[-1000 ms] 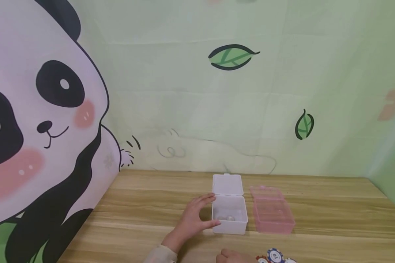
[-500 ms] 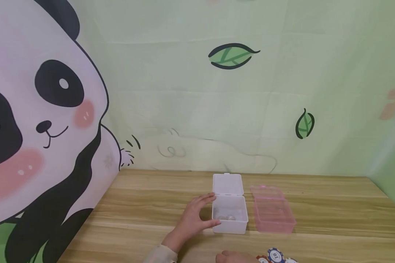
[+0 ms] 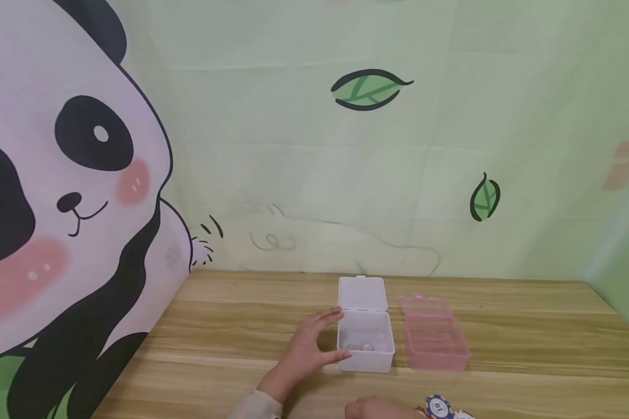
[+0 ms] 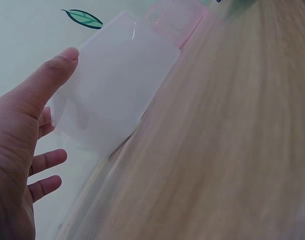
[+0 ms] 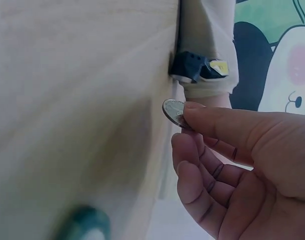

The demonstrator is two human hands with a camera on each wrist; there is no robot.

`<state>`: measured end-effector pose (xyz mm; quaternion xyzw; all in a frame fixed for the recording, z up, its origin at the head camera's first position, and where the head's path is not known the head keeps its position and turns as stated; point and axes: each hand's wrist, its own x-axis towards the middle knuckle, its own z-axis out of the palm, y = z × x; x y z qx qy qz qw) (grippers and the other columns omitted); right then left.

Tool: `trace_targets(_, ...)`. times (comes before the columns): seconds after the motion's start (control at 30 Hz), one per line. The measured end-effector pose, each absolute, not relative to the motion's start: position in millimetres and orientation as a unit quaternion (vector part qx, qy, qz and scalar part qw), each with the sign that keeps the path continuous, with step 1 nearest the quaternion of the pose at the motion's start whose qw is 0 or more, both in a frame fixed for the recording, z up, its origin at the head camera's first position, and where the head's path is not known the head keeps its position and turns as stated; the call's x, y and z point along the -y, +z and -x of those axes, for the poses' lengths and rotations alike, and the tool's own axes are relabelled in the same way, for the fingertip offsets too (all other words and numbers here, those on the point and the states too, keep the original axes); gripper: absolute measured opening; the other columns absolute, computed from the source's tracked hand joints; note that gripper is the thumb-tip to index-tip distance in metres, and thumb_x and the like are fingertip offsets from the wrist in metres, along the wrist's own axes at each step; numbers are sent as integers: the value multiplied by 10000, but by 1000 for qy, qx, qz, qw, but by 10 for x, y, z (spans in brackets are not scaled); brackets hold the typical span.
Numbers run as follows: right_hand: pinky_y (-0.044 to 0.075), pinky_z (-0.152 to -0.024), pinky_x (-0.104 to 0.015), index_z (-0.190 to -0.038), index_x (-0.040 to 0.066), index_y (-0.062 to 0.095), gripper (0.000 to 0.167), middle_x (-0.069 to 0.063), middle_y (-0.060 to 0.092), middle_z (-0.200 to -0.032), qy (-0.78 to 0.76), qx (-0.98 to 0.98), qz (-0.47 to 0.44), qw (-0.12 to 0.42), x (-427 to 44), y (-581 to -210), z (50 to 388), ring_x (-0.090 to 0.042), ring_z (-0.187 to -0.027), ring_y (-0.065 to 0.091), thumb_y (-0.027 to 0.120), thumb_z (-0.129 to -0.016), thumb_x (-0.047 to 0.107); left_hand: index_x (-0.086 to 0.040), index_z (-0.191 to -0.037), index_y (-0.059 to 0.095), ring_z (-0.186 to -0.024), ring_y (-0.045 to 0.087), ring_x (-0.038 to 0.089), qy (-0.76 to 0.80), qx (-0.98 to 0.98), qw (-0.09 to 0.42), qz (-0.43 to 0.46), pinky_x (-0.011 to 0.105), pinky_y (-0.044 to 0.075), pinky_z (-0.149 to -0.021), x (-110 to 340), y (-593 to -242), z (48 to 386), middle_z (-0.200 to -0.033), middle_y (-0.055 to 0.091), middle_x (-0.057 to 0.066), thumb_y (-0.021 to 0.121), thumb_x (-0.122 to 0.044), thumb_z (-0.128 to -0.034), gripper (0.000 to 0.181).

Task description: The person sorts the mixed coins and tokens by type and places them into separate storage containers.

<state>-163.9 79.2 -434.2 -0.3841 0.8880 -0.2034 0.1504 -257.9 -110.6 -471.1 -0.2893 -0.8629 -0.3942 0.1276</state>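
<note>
My left hand (image 3: 306, 343) holds the left side of a white plastic box (image 3: 367, 362), its thumb at the front corner and its fingertips at the back near the hinge. The box's lid (image 3: 362, 293) is tipped back. Silvery coins (image 3: 367, 347) lie inside on the floor of the box. In the left wrist view the thumb overlaps the rim of the white box (image 4: 112, 85). My right hand (image 5: 232, 165) pinches a silver coin (image 5: 175, 112) between thumb and forefinger. In the head view the right hand (image 3: 377, 408) is low at the bottom edge, its coin hidden.
A see-through pink box (image 3: 437, 343) with its lid back stands right of the white one. Poker chips (image 3: 438, 407) lie at the bottom edge, right of the right hand. The wooden table (image 3: 534, 337) ends at a cloth backdrop (image 3: 293, 116) printed with a panda.
My right hand has shifted slightly right, covering more of the red poker chip. The left hand and both boxes stay where they were.
</note>
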Motion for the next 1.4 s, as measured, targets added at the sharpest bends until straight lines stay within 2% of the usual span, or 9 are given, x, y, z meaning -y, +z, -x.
trace_targets(0.13, 412, -576, -132, -781, 171, 607, 90, 160, 515, -659, -237, -887, 367, 152, -838, -4239, 1664, 67, -607, 426, 678, -830, 195, -129, -1324, 573, -1319, 481, 254, -391, 863, 132, 290, 547, 360, -1074, 1113, -4714, 2585, -1427, 529, -13, 804, -367, -744, 668)
trace_targets(0.3, 405, -549, -95, -794, 141, 587, 97, 124, 533, -658, -274, -854, 430, 100, -907, -4128, 1720, 107, -605, 400, 656, -837, 89, -123, -1325, 572, -1304, 494, 250, -381, 866, 138, 292, 527, 378, -1066, 1123, -4712, 2582, -1421, 535, -13, 805, -360, -744, 669)
trace_targets(0.53, 420, -598, -107, -773, 184, 579, 133, 187, 518, -711, -272, -858, 429, 68, -932, -4001, 1751, 100, -652, 434, 666, -853, 123, -112, -1319, 576, -1297, 500, 257, -391, 861, 142, 293, 536, 374, -1064, 1132, -4704, 2578, -1418, 538, 0, 808, -358, -741, 670)
trace_targets(0.7, 431, -646, -113, -779, 202, 587, 151, 181, 549, -752, -268, -858, 436, 45, -951, -3962, 1804, 89, -709, 458, 670, -859, 106, -125, -1320, 576, -1300, 498, 246, -390, 861, 144, 293, 525, 377, -1066, 1139, -4718, 2584, -1420, 536, -13, 810, -351, -739, 666)
trace_targets(0.9, 434, -612, -125, -797, 190, 579, 136, 161, 553, -739, -270, -868, 414, 49, -983, -3904, 1925, 87, -681, 448, 704, -850, 187, -144, -1343, 553, -1314, 483, 239, -384, 868, 128, 288, 526, 365, -1084, 1122, -4719, 2578, -1443, 510, -33, 800, -378, -741, 692)
trace_targets(1.27, 443, -575, -149, -816, 139, 570, 132, 109, 576, -728, -297, -870, 390, 58, -1053, -3795, 2134, 64, -649, 452, 691, -861, 170, -137, -1338, 558, -1315, 485, 235, -391, 865, 126, 290, 522, 371, -1083, 1116, -4721, 2572, -1437, 517, -22, 805, -367, -738, 689)
trace_targets(1.4, 436, -551, -159, -828, 119, 564, 130, 88, 573, -728, -317, -866, 379, 76, -1071, -3750, 2181, 42, -634, 453, 672, -878, 172, -140, -1336, 559, -1324, 478, 228, -391, 865, 125, 289, 535, 354, -1095, 1114, -4719, 2576, -1437, 517, -29, 803, -363, -740, 681)
